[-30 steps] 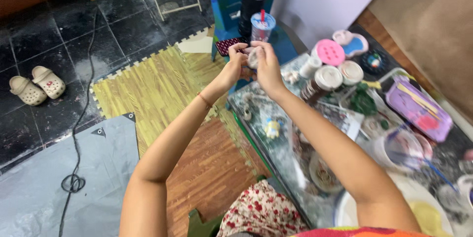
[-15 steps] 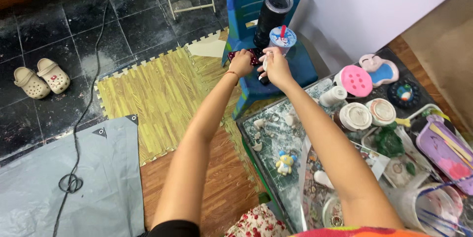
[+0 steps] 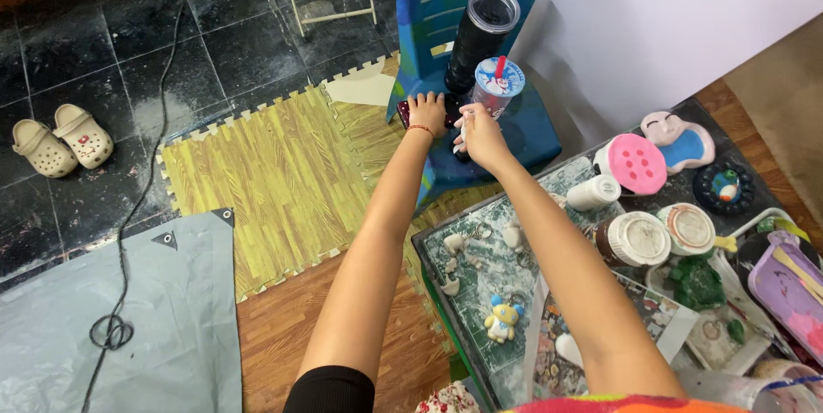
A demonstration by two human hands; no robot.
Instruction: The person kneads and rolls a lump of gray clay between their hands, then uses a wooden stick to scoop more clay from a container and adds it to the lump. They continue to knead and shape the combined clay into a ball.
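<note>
Two hands on blue chair [image 3: 523, 134]: left hand [image 3: 426, 111] flat, right hand [image 3: 480, 134] perhaps pinching something; cup [image 3: 497, 83] beside

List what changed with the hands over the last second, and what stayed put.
Both hands moved away from the glass table out to the blue chair. The left hand now rests on a dark flat thing on the seat; the right hand holds something small and white. The lidded cup and dark tumbler stayed on the chair.

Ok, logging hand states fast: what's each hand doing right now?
Left hand: rests palm-down on a dark flat object on the blue chair.
Right hand: closed on a small white item; what it is cannot be told.
</note>
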